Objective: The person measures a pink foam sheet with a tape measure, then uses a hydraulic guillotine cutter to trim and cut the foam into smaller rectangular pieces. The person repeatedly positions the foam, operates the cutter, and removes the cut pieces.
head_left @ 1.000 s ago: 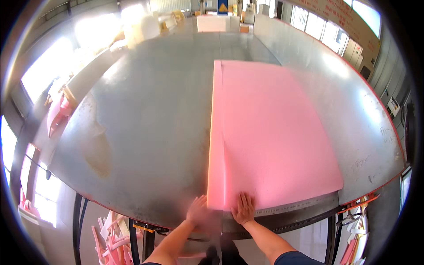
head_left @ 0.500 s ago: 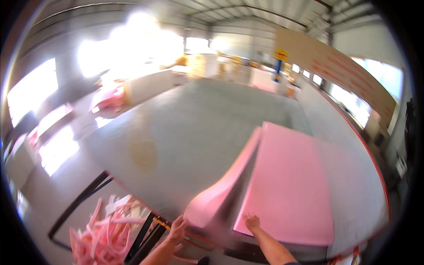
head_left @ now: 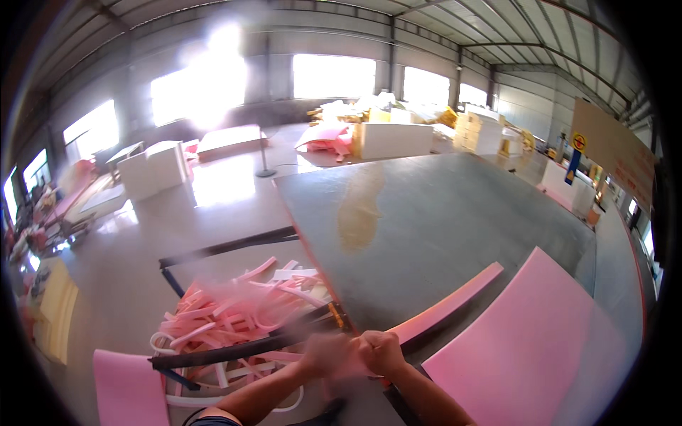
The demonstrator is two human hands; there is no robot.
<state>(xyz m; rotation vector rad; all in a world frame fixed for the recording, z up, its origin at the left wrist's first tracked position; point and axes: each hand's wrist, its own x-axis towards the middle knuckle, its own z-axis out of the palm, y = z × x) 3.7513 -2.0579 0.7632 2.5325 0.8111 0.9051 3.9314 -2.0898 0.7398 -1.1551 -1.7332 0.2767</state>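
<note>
A long pink foam strip (head_left: pixel 451 302) lies along the table's near edge, its near end running to my hands. My right hand (head_left: pixel 381 353) is closed in a fist around that near end. Close beside it, my left hand (head_left: pixel 328 355) is smeared by motion, so its fingers cannot be made out. A bit of blurred pink shows between the two hands. To the right, a wide pink foam sheet (head_left: pixel 522 341) rests on the grey table (head_left: pixel 433 206), a dark gap parting it from the strip.
Left of the table, a dark metal frame (head_left: pixel 227 246) surrounds a heap of pink and white foam offcuts (head_left: pixel 213 312). A pink foam piece (head_left: pixel 131 387) stands at lower left. White blocks (head_left: pixel 153 170) and a stand (head_left: pixel 265 172) are on the floor beyond. A brown board (head_left: pixel 614 149) rises at right.
The view has swung left. My right hand has come off the wide sheet and closed on the strip beside my left hand. The strip's far end has drawn nearer and lies apart from the sheet.
</note>
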